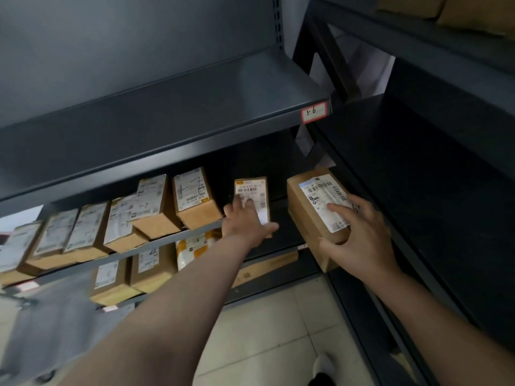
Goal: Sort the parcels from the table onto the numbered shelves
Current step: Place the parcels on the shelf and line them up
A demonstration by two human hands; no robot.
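My left hand (pixel 248 221) holds a small flat parcel (pixel 252 189) with a white label, thumb under its near end and fingers on top, over the middle shelf (pixel 281 218). To its right my right hand (pixel 362 238) grips a larger brown cardboard parcel (pixel 309 215) bearing a barcode label, in the air beside the shelf's right end. A row of several labelled brown parcels (pixel 192 199) stands on the same shelf to the left, some marked "1-7".
The grey shelf above (pixel 195 115) carries a red-bordered tag (pixel 315 112) reading "1-6". Below, a lower shelf holds more boxes (pixel 147 267). A dark shelving unit (pixel 418 176) stands close on the right. Tiled floor (pixel 264 330) lies beneath my arms.
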